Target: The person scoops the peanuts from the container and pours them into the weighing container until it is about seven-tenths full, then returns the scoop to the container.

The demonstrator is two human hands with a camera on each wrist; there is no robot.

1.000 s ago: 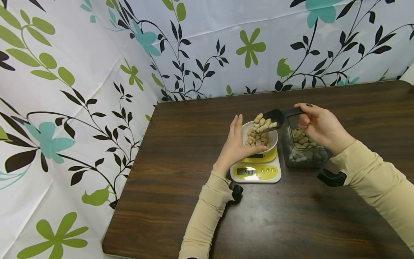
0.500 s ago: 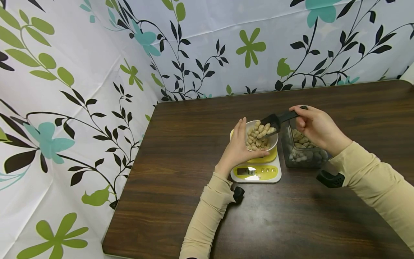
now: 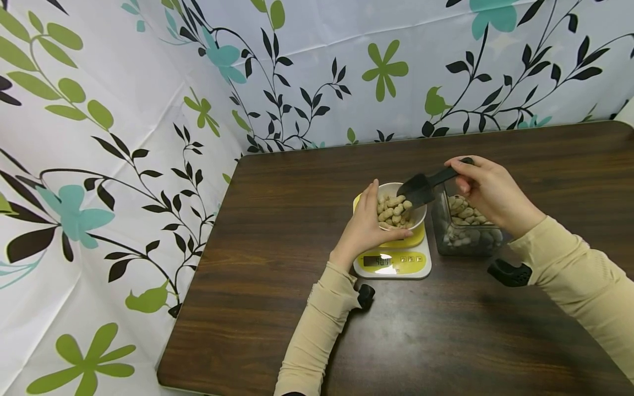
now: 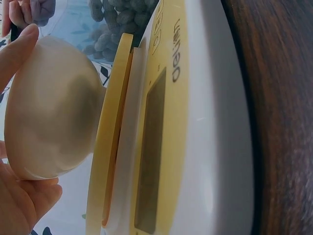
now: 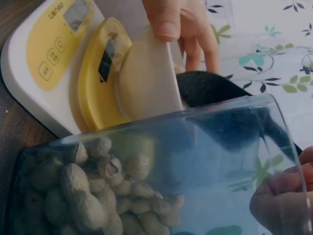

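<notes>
A white bowl (image 3: 388, 189) of unshelled peanuts (image 3: 389, 211) stands on the yellow platform of a kitchen scale (image 3: 425, 270). My left hand (image 3: 364, 226) holds the bowl around its near left side, thumb toward the front and fingers behind. In the left wrist view the bowl's outer wall (image 4: 56, 105) shows between thumb and fingers. My right hand (image 3: 490, 190) pinches the handle of a black scoop (image 3: 417, 190), whose blade tilts down over the bowl's right rim. Peanuts lie at the blade's tip. The right wrist view shows the scoop (image 5: 200, 88) partly behind a clear container wall.
Right beside the scale stands a clear container (image 3: 438, 242) with more peanuts (image 5: 83, 200), under my right hand. All of it is on a dark wooden table (image 3: 277, 247). A patterned white curtain (image 3: 317, 49) hangs behind and to the left.
The scoop has tipped down, and the peanuts on it have slid into the bowl, leaving most of its blade bare. My left hand has shifted slightly right along the bowl.
</notes>
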